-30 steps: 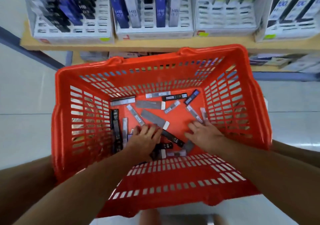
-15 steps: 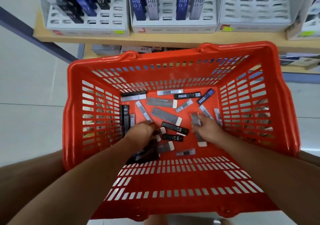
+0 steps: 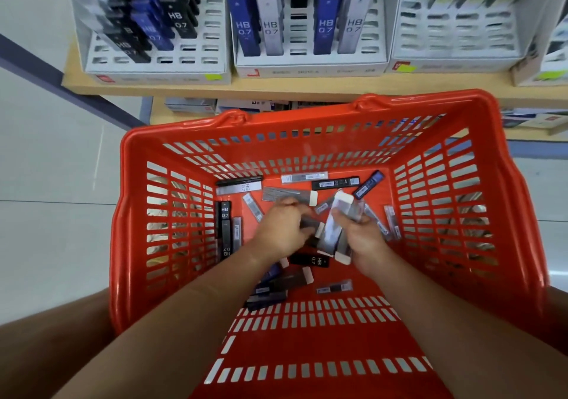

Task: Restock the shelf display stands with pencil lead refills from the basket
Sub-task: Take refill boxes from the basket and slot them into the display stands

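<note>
Clutched in the right hand (image 3: 364, 239) is a bundle of lead refill packs (image 3: 336, 226), grey sleeves with white end flaps that fan up and down out of the curled fingers. Just beside it the left hand (image 3: 281, 229) has its fingers bent round one grey pack (image 3: 309, 224) whose white end points toward the bundle; whether that pack touches the bundle I cannot tell through the blur. Both hands are low inside the red basket (image 3: 307, 119), over the middle of its floor.

Loose refills lie flat around them:
- a black pack marked HB 0.7 (image 3: 310, 260) just below the hands
- black packs end to end (image 3: 223, 229) along the left wall
- a blue pack (image 3: 368, 185) tilted in the far right corner
- a clear tube (image 3: 304, 178) and a black tube (image 3: 335, 182) along the far wall
- a grey card-backed pack (image 3: 289, 195) just beyond the left knuckles
- a dark heap (image 3: 270, 291) by the left forearm

Beyond the basket's far rim runs a pale wooden shelf (image 3: 307, 88) carrying white slotted display stands. On it, the left stand (image 3: 153, 67) holds black and blue packs leaning in rows. Next, the middle stand (image 3: 307, 68) holds blue, grey and black packs marked HB 0.7, and the right stand (image 3: 455, 42) carries packs in its upper rows. White floor tiles (image 3: 46, 168) show to the left
</note>
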Demonstrator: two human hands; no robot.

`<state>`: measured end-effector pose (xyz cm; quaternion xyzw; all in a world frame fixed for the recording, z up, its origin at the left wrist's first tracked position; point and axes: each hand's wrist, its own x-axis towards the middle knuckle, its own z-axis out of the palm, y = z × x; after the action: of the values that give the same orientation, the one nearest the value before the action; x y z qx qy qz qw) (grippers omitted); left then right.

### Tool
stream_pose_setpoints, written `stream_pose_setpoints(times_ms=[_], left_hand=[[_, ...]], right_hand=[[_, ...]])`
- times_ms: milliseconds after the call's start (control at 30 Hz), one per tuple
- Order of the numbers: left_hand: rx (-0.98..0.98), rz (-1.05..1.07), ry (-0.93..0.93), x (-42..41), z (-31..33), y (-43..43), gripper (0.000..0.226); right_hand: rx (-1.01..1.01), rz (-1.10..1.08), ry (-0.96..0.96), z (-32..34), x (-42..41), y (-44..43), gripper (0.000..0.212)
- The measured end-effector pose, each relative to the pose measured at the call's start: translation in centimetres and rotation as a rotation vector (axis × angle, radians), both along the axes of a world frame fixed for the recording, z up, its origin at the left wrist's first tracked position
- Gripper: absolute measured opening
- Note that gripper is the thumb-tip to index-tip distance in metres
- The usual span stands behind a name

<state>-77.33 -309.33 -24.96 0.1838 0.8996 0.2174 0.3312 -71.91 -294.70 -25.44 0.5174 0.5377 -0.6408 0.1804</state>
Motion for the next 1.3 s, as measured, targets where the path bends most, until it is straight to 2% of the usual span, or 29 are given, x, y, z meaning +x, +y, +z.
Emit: stream_pose_setpoints(times_ms=[67,133,233,367,433,500,567,633,767,833,933,1100,1200,1300], left_hand=[[-0.143,-0.203,0.119,0.0,-0.5,-0.1,0.053],[-0.214,-0.312,0.179,0.6,-1.1,0.0,0.064],[-0.274,-0.365,0.214,1.1,-1.9,-0.1,0.061],[-0.261,-0.411,0.079,1.3,-1.9,-0.5,0.045],[-0.174,-0.263,0.021,1.5,-1.6,-0.7,0.027],[-0.051,0.053,-0.101,1.1,-0.9,-0.6,0.009],[0.190,0.424,-0.323,0.4,0.3,0.0,0.011],[0.377,0.592,-0.428,-0.2,2.0,0.7,0.015],[0.589,0.756,-0.460,-0.7,5.5,1.9,0.011],[0.644,0.805,-0.490,-0.6,7.3,2.1,0.017],[0.673,0.782,-0.407,-0.4,9.7,2.1,0.017],[0.677,0.722,-0.286,-0.8,14.6,1.3,0.014],[0.784,0.745,-0.195,-1.3,18.1,0.7,0.008],[0.909,0.790,-0.226,-1.9,21.9,0.5,0.008]], right_hand=[[0.040,0.048,-0.028,0.2,-0.2,1.5,0.010],[-0.007,0.010,-0.010,0.2,-0.3,2.7,0.010],[-0.019,-0.018,-0.041,0.1,-0.1,3.4,0.011],[0.029,0.166,-0.056,-0.7,0.8,2.9,0.011],[0.030,0.186,-0.032,-0.7,1.1,2.6,0.012],[-0.019,0.166,-0.009,-0.1,1.0,2.3,0.018],[-0.133,0.138,0.024,0.9,0.4,2.2,0.025],[-0.245,0.135,0.065,2.6,-0.5,1.8,0.028],[-0.309,0.120,0.188,6.1,-2.0,0.6,0.037],[-0.334,0.121,0.207,7.8,-2.3,0.5,0.026],[-0.420,0.093,0.232,10.3,-2.3,0.2,0.014],[-0.523,0.016,0.365,14.1,-2.2,-0.5,0.022],[-0.520,0.040,0.481,16.5,-2.6,-0.7,0.015],[-0.410,0.192,0.622,18.5,-3.1,-1.0,0.024]])
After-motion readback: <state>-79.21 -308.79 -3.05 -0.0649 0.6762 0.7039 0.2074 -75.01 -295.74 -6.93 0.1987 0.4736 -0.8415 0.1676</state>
